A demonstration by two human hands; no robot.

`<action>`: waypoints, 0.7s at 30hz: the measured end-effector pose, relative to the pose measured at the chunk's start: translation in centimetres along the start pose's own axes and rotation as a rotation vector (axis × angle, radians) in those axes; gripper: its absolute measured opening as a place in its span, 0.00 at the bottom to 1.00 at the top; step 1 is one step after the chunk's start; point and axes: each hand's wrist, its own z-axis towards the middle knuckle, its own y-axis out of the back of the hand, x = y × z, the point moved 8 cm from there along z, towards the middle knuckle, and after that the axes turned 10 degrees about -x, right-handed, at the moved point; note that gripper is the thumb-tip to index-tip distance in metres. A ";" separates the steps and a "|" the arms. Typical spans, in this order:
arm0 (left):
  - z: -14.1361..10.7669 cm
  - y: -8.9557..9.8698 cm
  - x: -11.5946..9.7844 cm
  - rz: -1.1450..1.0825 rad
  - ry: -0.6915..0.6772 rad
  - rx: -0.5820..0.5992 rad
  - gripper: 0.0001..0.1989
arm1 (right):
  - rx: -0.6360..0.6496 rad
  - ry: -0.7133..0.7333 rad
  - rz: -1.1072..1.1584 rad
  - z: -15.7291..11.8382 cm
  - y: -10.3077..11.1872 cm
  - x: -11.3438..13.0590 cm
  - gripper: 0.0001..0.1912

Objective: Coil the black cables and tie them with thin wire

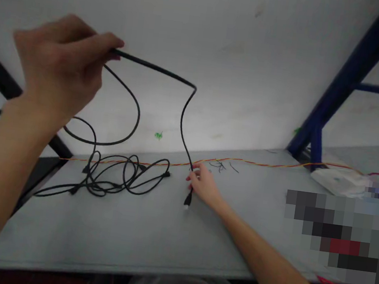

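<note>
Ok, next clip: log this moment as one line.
left hand holds up black cable | right hand pinches it above black plug | nearby: tangled black cables, twisted orange-yellow wire, grey tabletop

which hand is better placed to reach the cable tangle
Probably the right: the right hand is down on the grey tabletop beside the black cable tangle, pinching the cable near its plug, while the left hand is raised high, holding the cable up.

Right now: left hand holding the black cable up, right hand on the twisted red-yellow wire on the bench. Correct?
No: the right hand is on the black cable near its plug, not the twisted red-yellow wire; head view shows it. Left hand holding the cable up is right.
</note>
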 end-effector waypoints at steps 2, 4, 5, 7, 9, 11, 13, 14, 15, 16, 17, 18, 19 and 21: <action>1.9 1.3 -2.7 0.007 -0.119 0.003 0.28 | 0.011 -0.085 0.312 0.2 0.4 0.1 0.17; 3.1 2.2 -5.4 -0.012 -0.234 0.003 0.30 | 0.032 -0.141 0.621 0.4 1.0 0.6 0.24; 3.5 2.3 -6.7 -0.015 -0.281 0.027 0.32 | 0.049 -0.149 0.721 0.4 1.4 1.0 0.27; 4.0 2.9 -9.2 -0.025 -0.361 0.013 0.36 | 0.082 -0.164 0.847 0.4 2.1 1.5 0.31; 4.3 3.3 -11.8 -0.046 -0.436 0.008 0.41 | 0.104 -0.192 0.922 0.4 2.6 1.8 0.31; 4.9 3.5 -13.9 -0.078 -0.467 0.023 0.46 | 0.127 -0.223 0.970 0.4 3.0 2.1 0.28; 5.9 3.0 -15.6 -0.101 -0.450 0.091 0.48 | 0.181 -0.264 0.999 0.3 2.9 2.3 0.26; 6.4 2.4 -16.2 -0.111 -0.436 0.143 0.49 | 0.220 -0.291 1.009 0.2 2.7 2.4 0.24; 7.1 1.9 -16.5 -0.121 -0.403 0.169 0.49 | 0.266 -0.317 1.019 0.0 2.5 2.5 0.23; 7.8 1.3 -16.5 -0.139 -0.353 0.170 0.48 | 0.315 -0.340 1.029 -0.1 2.3 2.6 0.23; 8.5 0.7 -16.3 -0.167 -0.289 0.154 0.44 | 0.366 -0.356 1.037 -0.3 2.1 2.8 0.22; 9.1 0.0 -15.7 -0.202 -0.208 0.121 0.37 | 0.414 -0.364 1.044 -0.4 1.9 3.0 0.23; 9.4 -0.9 -15.1 -0.261 -0.134 0.098 0.28 | 0.454 -0.365 1.048 -0.6 1.9 3.2 0.23; 9.0 -3.3 -13.9 -0.452 -0.009 0.074 0.15 | 0.508 -0.365 1.048 -0.8 1.9 3.6 0.23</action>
